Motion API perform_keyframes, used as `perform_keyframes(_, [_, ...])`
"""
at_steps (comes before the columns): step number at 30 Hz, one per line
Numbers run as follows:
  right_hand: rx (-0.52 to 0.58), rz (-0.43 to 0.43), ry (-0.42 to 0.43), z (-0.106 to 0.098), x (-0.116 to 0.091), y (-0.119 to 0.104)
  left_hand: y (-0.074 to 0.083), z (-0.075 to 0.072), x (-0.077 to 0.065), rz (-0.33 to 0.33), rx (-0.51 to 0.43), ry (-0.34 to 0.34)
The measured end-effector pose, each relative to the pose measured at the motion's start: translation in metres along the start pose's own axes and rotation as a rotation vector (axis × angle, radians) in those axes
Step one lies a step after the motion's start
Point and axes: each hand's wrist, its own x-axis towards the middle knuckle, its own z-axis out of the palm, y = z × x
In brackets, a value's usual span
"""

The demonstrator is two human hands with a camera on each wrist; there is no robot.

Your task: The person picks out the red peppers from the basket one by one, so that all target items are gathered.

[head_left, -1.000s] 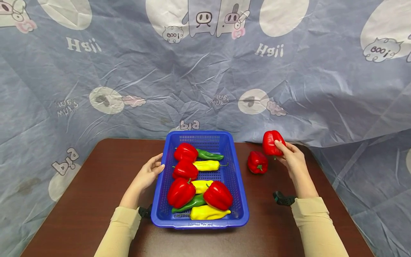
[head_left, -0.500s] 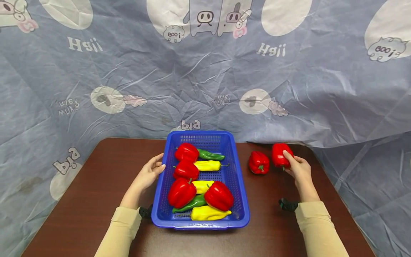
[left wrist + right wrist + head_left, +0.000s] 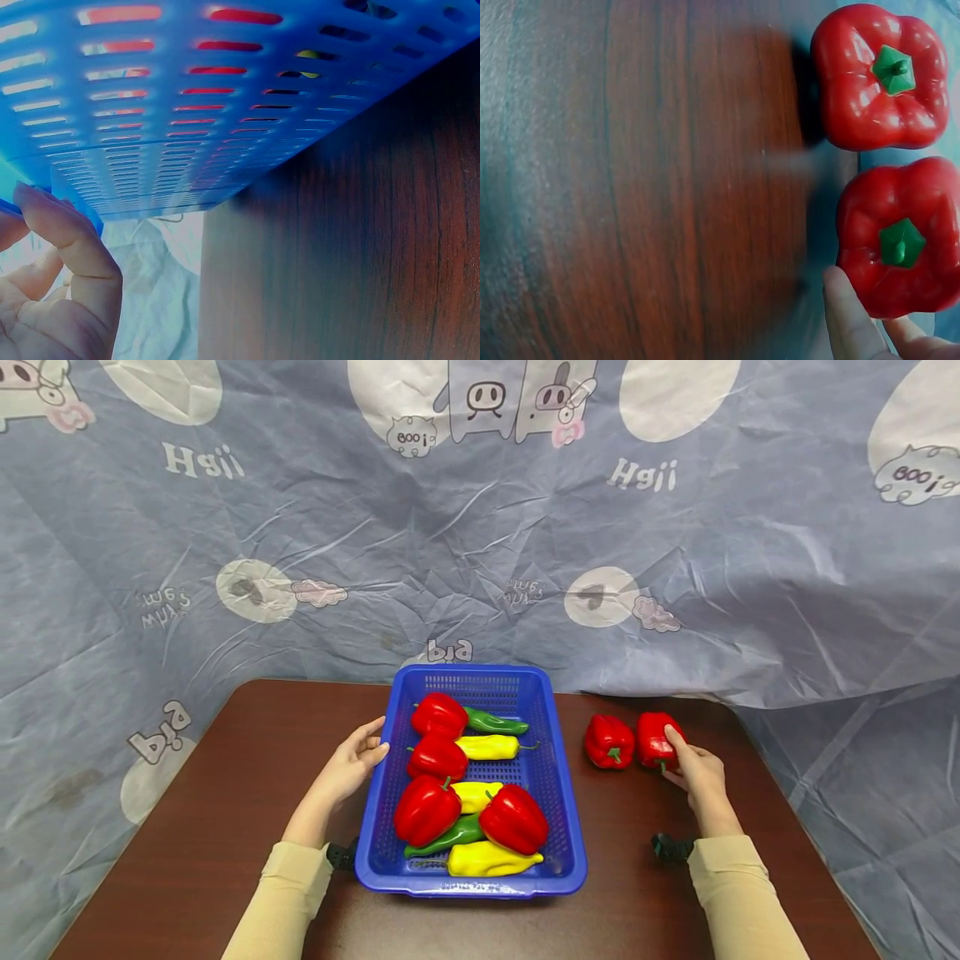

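My left hand (image 3: 351,767) holds the left rim of a blue plastic basket (image 3: 471,885). In the left wrist view its curled fingers (image 3: 71,244) meet the basket's edge. Toward the back right of the table, my right hand (image 3: 702,775) grips a red bell pepper (image 3: 656,740) from its right side, the green stem facing me. Just left of that one lies a second red bell pepper (image 3: 608,742); in the right wrist view a narrow gap parts the two. The fingers' far side is hidden behind the held pepper.
Inside the basket are several red bell peppers (image 3: 427,810), green long peppers (image 3: 495,722) and yellow long peppers (image 3: 491,859). The brown wooden table (image 3: 187,827) meets a grey-blue printed cloth (image 3: 480,552) at its back edge.
My right hand has lowered the red bell pepper from above the table to a spot right beside the other loose one. My left hand has stayed on the basket rim.
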Motion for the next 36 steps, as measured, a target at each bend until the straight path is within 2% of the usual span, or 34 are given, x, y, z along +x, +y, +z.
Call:
perform_keyframes(13, [-0.121, -0.018, -0.039, 0.0047, 0.0032, 0.0067, -0.0014, -0.0014, 0.0, -0.009, -0.013, 0.002])
perform_keyframes(20, [-0.177, -0.04, -0.102, 0.0053, 0.0043, 0.0059, -0.0014, -0.0017, 0.0005, -0.01, -0.007, 0.002])
perform_keyframes(36, [-0.194, -0.043, -0.157, 0.0002, 0.0039, 0.0038, -0.003, -0.0011, 0.0019, 0.001, 0.0, 0.012])
